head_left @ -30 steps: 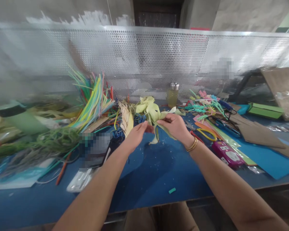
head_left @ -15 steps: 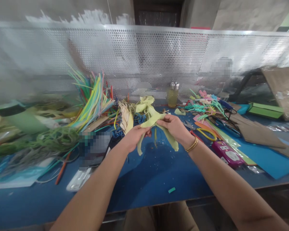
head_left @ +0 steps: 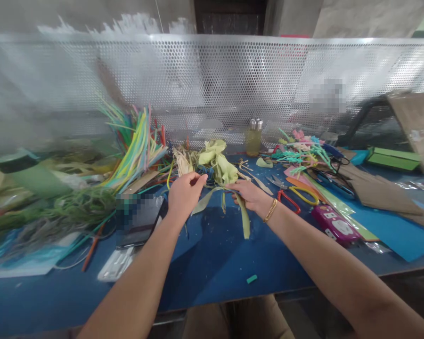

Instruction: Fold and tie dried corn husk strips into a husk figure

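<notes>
Because the right hand (head_left: 248,192) pinches the green strip (head_left: 245,222) mid-length, its ends hang freely on the near side of the leafy bundle (head_left: 224,168); the left hand's (head_left: 183,195) fingers curl narrowly, contents undeterminable.

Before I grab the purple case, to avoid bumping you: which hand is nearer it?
Right. The right hand is left of the purple case; the left hand is farther left.
</notes>
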A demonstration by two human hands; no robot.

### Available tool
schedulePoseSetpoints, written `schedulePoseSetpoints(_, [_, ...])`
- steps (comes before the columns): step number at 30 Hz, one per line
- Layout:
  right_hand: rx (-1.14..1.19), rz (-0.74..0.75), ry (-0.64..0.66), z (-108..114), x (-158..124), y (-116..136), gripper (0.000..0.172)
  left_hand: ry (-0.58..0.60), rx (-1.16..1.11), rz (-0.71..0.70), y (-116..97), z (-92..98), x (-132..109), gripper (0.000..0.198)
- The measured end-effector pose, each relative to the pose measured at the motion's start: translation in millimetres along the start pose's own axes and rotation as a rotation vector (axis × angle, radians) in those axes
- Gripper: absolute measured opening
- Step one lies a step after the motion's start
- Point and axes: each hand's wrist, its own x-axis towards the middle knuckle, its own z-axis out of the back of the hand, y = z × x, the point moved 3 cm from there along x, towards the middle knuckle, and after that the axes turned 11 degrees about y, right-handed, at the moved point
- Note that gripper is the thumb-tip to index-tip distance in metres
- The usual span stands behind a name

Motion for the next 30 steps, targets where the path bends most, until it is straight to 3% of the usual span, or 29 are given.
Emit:
schedulePoseSetpoints(3, [-0.082, 0.169, -0.002, 0.5, -4.4, 4.6, 0.022, 0.280, -0.069, 0.162, -4.6, -15.7, -7.1, 0.029])
schedulePoseSetpoints(5, [-0.099, 0.291, -0.011, -0.2, -8.1, 8.5, 0.021, 0.405, -0.198, 0.278, -4.3, -29.6, -12.7, 0.033])
schedulePoseSetpoints(9, [-0.214, 0.501, -0.080, -2.9, -13.2, 13.9, 0.021, 0.459, -0.540, 0.438, -2.0, -55.1, -23.0, 0.035])
schedulePoseSetpoints(14, [-0.392, 0.613, -0.143, -7.4, -11.9, 9.8, 0.019, 0.319, -0.902, 0.446, -1.0, -68.8, -28.0, 0.028])
schedulePoseSetpoints(20, [-0.413, 0.556, -0.130, -9.0, -15.7, 10.8, 0.023, 0.205, -0.893, 0.362, 1.2, -68.1, -25.1, 0.028])
schedulePoseSetpoints(23, [-0.407, 0.524, -0.046, -10.6, -20.5, 16.8, 0.022, 0.159, -0.918, 0.347, 0.6, -66.2, -24.0, 0.032])
schedulePoseSetpoints(27, [-0.390, 0.474, 0.053, -12.1, -21.2, 19.2, 0.021, 0.109, -0.974, 0.461, -2.0, -62.7, -25.3, 0.027])
schedulePoseSetpoints(30, [-0.369, 0.461, 0.060, -11.2, -19.0, 16.7, 0.023, 0.165, -0.970, 0.527, -6.3, -63.2, -27.1, 0.019])
